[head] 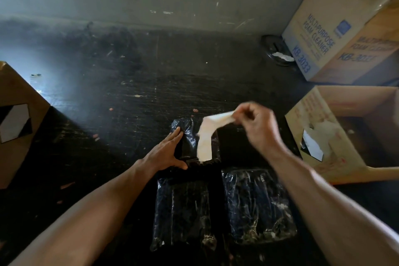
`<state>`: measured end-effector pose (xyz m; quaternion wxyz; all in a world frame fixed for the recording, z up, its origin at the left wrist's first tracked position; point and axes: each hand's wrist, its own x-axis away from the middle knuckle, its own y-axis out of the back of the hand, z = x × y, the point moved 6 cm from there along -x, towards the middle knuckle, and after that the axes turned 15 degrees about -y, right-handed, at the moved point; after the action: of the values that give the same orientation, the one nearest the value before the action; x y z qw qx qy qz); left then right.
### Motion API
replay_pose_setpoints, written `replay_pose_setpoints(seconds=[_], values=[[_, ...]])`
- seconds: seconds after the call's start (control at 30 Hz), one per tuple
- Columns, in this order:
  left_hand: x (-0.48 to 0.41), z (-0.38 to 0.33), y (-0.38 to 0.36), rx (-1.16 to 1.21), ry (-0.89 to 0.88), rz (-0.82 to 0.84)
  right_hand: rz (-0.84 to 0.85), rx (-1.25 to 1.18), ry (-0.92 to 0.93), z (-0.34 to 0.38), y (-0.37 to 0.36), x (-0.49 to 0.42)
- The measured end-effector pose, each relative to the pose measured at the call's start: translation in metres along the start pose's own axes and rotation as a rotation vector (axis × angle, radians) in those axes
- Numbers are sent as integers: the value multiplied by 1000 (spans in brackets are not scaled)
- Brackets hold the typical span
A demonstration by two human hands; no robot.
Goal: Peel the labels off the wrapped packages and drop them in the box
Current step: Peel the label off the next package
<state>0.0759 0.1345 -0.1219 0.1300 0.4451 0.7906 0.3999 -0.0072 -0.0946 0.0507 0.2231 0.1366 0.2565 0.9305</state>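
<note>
The right hand [257, 125] is motion-blurred, so its pinch on the white label [207, 136] is unclear. The open cardboard box [336, 166] runs off the right edge, as does the foam cleaner carton [336, 28]. Another cardboard box [15, 123] is cut by the left edge. A dark round object [275, 51] behind the carton is unidentifiable.

Storeroom: scuffed floor [151, 84], stacked product cartons [336, 34].
</note>
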Motion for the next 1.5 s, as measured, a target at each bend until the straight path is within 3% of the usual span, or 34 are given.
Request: replay_pose_setpoints(seconds=[0.17,0.57,0.8,1.13,1.5], values=[[-3,-8,3,-17,48,13,-44,133,81,27,79,-27],[-26,-75,16,61,243,-268,-204,143,-102,-64,158,-52],[-115,-195,8,77,94,-304,-406,142,-147,-93,256,-53],[-210,-371,-67,145,-199,-158,-542,74,-339,-193,342,-44],[-244,-408,-129,-227,-205,-66,-452,147,-326,-248,346,-37]])
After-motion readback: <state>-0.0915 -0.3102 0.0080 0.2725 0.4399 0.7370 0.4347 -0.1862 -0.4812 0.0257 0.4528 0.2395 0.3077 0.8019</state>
